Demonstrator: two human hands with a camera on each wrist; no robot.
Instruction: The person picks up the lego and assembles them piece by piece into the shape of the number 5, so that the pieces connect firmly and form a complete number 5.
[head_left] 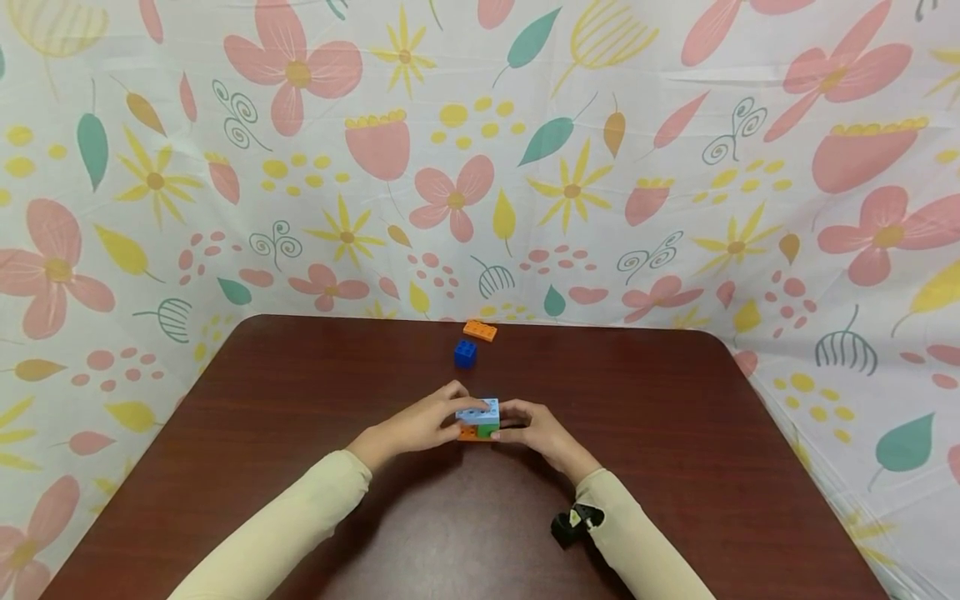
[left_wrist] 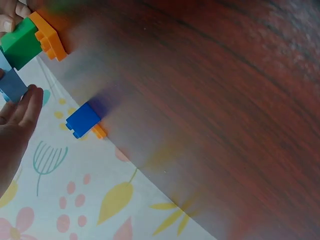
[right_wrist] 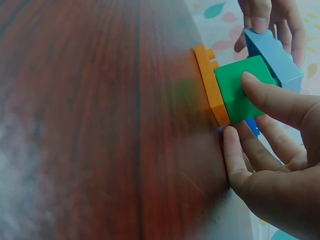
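Note:
A small stack stands on the table: an orange toy plate (head_left: 468, 434) at the bottom, a green toy brick (right_wrist: 235, 90) on one end of it, and a light blue toy brick (right_wrist: 276, 56) on top. In the right wrist view the light blue brick sits at a slant to the green one. My left hand (head_left: 420, 423) pinches the light blue brick at its left end. With the thumb on its face, my right hand (head_left: 547, 432) holds the green brick, fingers around its far side. The left wrist view shows the light blue brick (left_wrist: 13, 86) beside fingertips.
Behind the stack, a dark blue brick (head_left: 465, 354) stands on the brown table (head_left: 637, 400). Farther back, close to the table's rear edge, lies another orange plate (head_left: 480, 331). A floral cloth (head_left: 457, 242) hangs behind the table.

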